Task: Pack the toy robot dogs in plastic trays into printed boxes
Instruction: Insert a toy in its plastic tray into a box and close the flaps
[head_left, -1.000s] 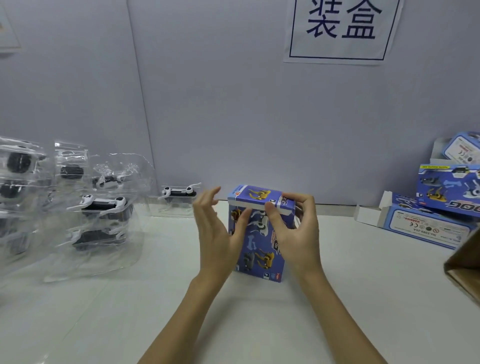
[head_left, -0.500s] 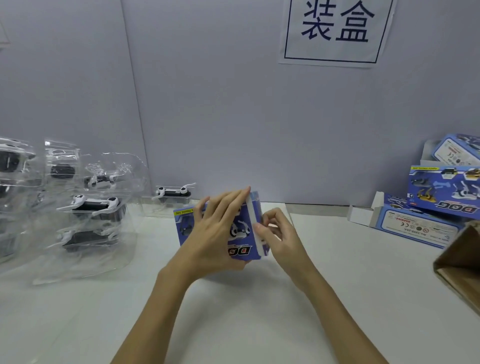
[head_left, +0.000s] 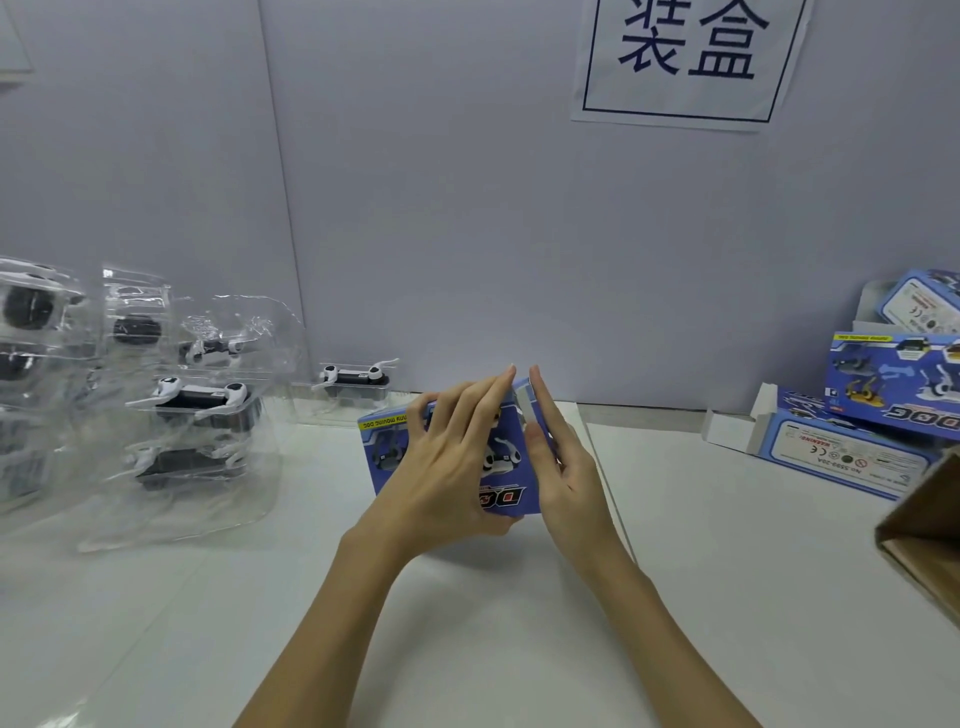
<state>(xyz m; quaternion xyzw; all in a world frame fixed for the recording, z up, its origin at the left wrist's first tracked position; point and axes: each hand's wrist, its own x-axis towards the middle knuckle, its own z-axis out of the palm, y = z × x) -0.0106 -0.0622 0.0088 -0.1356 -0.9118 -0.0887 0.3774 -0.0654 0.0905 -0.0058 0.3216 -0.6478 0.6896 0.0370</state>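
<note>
Bright, even light; soft shadows; edges warped.

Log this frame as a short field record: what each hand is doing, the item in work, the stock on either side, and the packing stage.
item in work: blue printed box, tilted, print upside down to the camera
left hand: fingers straight, lying across the box front
right hand: flat against the box's right end flap
left stock: toy robot dogs in clear plastic trays
right stock: more printed boxes
also: brown carton, wall sign
stage: end flap apparently being closed
</note>
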